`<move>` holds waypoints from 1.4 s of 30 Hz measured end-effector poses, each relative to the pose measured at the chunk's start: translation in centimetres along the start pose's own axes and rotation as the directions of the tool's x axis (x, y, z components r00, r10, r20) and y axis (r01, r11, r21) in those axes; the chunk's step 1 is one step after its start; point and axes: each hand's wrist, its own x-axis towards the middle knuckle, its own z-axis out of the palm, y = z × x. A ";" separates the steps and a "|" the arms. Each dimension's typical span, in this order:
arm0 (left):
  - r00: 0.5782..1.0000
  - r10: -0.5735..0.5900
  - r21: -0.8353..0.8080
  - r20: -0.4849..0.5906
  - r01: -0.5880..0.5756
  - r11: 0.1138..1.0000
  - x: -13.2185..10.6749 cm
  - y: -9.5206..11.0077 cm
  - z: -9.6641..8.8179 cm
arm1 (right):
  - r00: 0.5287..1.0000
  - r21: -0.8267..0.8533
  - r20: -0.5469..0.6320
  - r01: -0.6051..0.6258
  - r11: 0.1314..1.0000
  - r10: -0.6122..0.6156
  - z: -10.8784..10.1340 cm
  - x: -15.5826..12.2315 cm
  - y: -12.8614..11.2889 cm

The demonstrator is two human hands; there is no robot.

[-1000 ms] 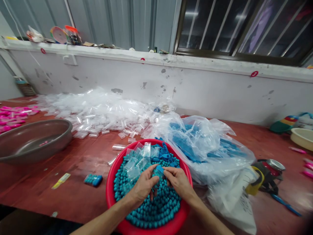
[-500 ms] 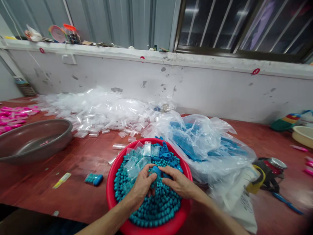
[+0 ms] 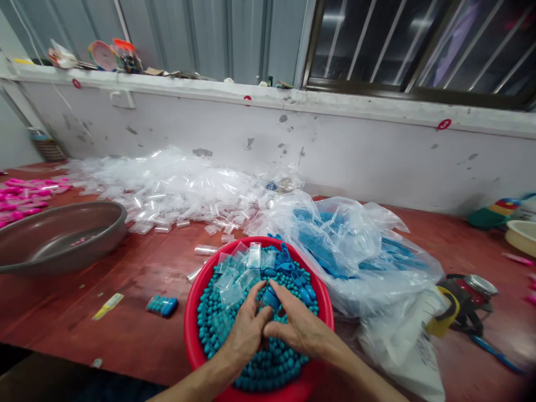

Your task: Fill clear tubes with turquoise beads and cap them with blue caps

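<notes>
A red bowl (image 3: pixel 193 304) near the table's front edge is full of small teal beads (image 3: pixel 218 324). Small clear bags (image 3: pixel 234 271) and blue caps (image 3: pixel 293 268) lie at its far side. My left hand (image 3: pixel 247 332) and my right hand (image 3: pixel 299 326) meet over the beads in the middle of the bowl. Between their fingertips sits a small blue piece (image 3: pixel 271 297), and both hands pinch it. Their fingers press down into the beads.
A large clear bag of blue parts (image 3: pixel 347 245) lies right of the bowl. A heap of clear bags (image 3: pixel 167 190) fills the back. A grey basin (image 3: pixel 54 237) stands left, a filled blue packet (image 3: pixel 162 305) nearby. Tape and a tin (image 3: pixel 464 301) lie right.
Both hands have sunk lower into the beads and drawn closer together, still round the blue piece. The camera view has shifted slightly.
</notes>
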 end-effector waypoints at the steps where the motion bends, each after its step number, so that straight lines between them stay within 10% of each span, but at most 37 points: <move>1: 0.999 0.032 -0.014 -0.005 -0.032 0.999 0.0 0.1 0.0 | 1.000 -0.050 0.021 -0.010 0.999 0.011 0.3 -0.1 -0.2; 15: 0.989 0.133 0.070 -0.060 -0.128 0.989 0.3 0.4 0.4 | 0.994 -0.482 -0.107 -0.033 0.875 -0.021 3.1 0.3 -1.0; 21: 0.984 0.099 0.349 -0.145 -0.043 0.936 0.4 2.2 -6.0 | 0.998 -0.304 -0.024 0.042 0.952 -0.052 1.6 0.8 0.3; 25: 0.878 0.314 0.716 -0.361 0.046 0.697 -0.2 3.7 -12.1 | 0.998 -0.387 0.065 0.044 0.921 -0.020 1.1 0.9 1.5; 28: 0.780 0.511 0.906 -0.361 0.163 0.391 -1.0 4.1 -13.1 | 0.993 -0.422 0.109 0.082 0.903 -0.039 1.6 1.2 1.3; 34: 0.977 0.155 0.989 -0.149 0.149 0.012 -2.3 1.3 -8.4 | 0.992 -0.459 0.119 0.087 0.884 -0.036 2.2 1.7 0.3; 42: 0.953 0.284 0.986 0.104 -0.061 -0.157 -1.1 -3.9 -5.7 | 0.999 -0.454 0.031 -0.016 0.891 0.034 0.0 0.6 1.4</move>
